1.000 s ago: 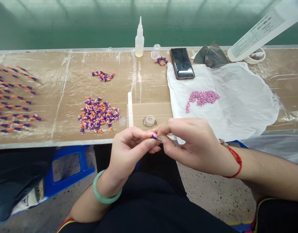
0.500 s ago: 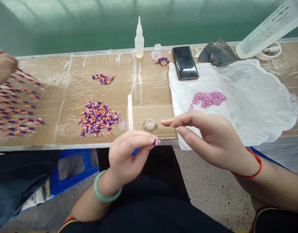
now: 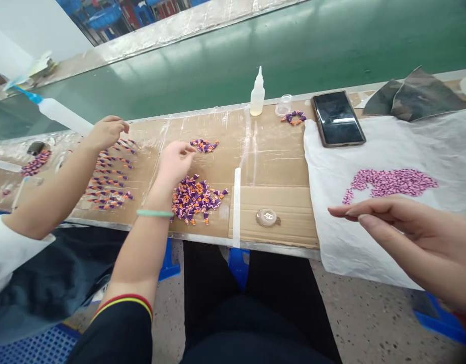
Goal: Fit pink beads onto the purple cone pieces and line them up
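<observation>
My left hand (image 3: 175,163) is beside a small cluster of purple-and-orange pieces (image 3: 206,146). Its fingers are curled together in a pinch; whatever is between the fingertips cannot be made out. Just below lies a larger heap of similar purple, orange and pink pieces (image 3: 197,199). Over the edge of a white cloth (image 3: 373,253), my right hand (image 3: 411,232) hovers with index finger and thumb stretched forward. Nothing shows between them. Tiny pink beads (image 3: 399,182) are spread on the cloth behind it. A small clear round dish (image 3: 267,217) rests on cardboard between the hands.
A dropper bottle (image 3: 257,96), a ring of purple pieces (image 3: 294,118) and a phone (image 3: 338,119) stand along the back. A white strip (image 3: 237,207) lies near the dish. At left, a co-worker's hand (image 3: 107,132) is over rows of pieces (image 3: 111,177).
The view has swung left. My left hand, which pinched a purple piece near the dish, has moved left to the clusters. My right hand is farther right of the dish, fingers still extended.
</observation>
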Tool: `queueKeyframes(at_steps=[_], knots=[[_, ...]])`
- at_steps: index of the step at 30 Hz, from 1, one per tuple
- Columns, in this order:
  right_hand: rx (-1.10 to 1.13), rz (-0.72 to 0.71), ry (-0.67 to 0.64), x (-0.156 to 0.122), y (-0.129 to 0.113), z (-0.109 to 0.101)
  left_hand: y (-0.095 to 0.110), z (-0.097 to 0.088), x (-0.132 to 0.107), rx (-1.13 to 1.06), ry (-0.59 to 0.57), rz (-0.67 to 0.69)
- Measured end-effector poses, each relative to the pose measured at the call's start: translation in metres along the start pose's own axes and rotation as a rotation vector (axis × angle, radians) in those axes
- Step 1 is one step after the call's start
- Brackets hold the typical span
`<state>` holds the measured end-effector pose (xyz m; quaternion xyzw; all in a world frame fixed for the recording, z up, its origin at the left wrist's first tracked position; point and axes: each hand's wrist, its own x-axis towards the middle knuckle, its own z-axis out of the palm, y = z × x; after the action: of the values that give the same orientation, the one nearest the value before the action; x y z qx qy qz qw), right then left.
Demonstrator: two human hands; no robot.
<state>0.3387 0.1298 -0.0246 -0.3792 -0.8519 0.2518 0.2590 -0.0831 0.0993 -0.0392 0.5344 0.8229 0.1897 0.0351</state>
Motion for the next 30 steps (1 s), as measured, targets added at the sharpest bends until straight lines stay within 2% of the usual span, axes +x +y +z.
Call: queueKeyframes(at_steps=[2, 4, 8, 15, 19, 21, 22, 25, 27, 30], knots=[[0.007, 0.016, 0.020, 0.000, -0.003, 0.001, -0.008, 0.005, 0.031, 0.043, 0.012, -0.043], [0.021, 0.018, 0.014, 0.000, -0.005, 0.001, -0.013, 0.009, 0.051, 0.079, 0.000, -0.053], [0.019, 0.060, 0.018, -0.006, 0.000, -0.001, -0.013, 0.013, 0.063, 0.135, -0.046, -0.041], [0.006, 0.181, 0.056, -0.012, 0.009, -0.010, 0.000, 0.004, 0.049, 0.340, -0.163, -0.022], [0.039, 0.250, 0.137, -0.014, 0.009, -0.015, 0.019, -0.013, 0.031, 0.418, -0.219, -0.073], [0.054, 0.248, 0.200, -0.016, 0.017, -0.017, 0.025, -0.023, 0.020, 0.381, -0.228, -0.056], [0.023, 0.229, 0.223, -0.017, 0.024, -0.017, 0.026, -0.028, 0.014, 0.382, -0.217, -0.094], [-0.076, 0.135, 0.187, -0.020, 0.048, -0.014, 0.022, -0.036, -0.002, 0.406, -0.221, -0.137], [-0.122, 0.088, 0.096, -0.021, 0.062, -0.010, 0.014, -0.037, -0.010, 0.438, -0.202, -0.065], [-0.178, 0.035, 0.024, -0.018, 0.072, -0.001, -0.006, -0.036, -0.020, 0.429, -0.108, 0.010]])
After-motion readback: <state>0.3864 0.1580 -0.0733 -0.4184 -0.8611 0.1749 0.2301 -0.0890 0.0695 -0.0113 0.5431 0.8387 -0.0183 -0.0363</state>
